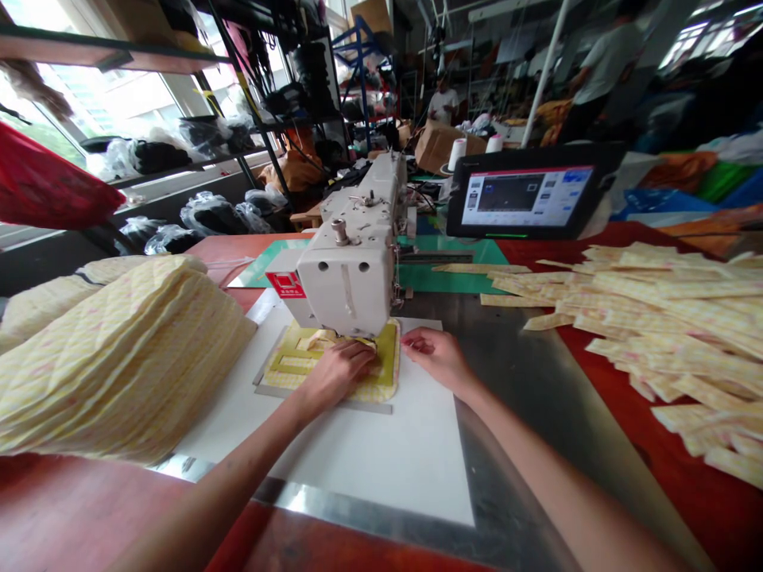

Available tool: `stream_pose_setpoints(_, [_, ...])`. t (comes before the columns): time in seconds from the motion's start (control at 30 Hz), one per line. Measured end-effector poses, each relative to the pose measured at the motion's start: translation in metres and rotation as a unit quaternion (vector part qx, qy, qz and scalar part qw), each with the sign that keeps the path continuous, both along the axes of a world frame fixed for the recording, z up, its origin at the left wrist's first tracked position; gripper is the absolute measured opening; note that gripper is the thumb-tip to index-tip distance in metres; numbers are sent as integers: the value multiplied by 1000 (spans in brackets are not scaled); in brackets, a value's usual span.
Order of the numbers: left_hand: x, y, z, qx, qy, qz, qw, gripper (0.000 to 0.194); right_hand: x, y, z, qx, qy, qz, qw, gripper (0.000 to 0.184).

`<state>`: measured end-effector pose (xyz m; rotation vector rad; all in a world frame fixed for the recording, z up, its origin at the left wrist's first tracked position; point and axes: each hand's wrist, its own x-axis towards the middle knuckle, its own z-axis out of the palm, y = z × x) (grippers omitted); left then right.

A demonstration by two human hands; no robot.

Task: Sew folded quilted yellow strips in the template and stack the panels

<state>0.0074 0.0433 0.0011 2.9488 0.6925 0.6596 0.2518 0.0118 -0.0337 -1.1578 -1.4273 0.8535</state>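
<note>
Under the head of a white sewing machine (pixel 349 274) lies a yellow-green slotted template (pixel 387 353) over a piece of yellow checked quilted fabric (pixel 381 391). My left hand (pixel 342 367) rests on the template just below the machine head, fingers stretched to the right and lying on it. A pale fabric strip (pixel 319 340) sits on the template beyond that hand, partly hidden by it. Just off the template's right edge, my right hand (pixel 438 355) has its fingers curled together; whatever they pinch is too small to make out.
A thick stack of quilted yellow fabric (pixel 119 357) stands at left. Many cut fabric strips (pixel 644 318) are heaped at right. Behind the machine are a control screen (pixel 530 195) and thread cones (pixel 458 152). A white sheet (pixel 381 461) lies beneath the work. People stand in the background.
</note>
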Motion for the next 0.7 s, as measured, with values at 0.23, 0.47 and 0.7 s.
stream_pose_setpoints(0.23, [-3, 12, -13, -129, -143, 3, 981, 31, -12, -12, 11, 58, -144, 9, 988, 16])
stream_pose_setpoints(0.47, [-3, 15, -13, -137, -164, -26, 977, 29, -31, -21, 21, 153, -429, 14, 890, 38])
stream_pose_setpoints(0.7, [-10, 2, -9, -92, -148, -2, 985, 20, -29, -16, 18, 129, -435, -12, 891, 44])
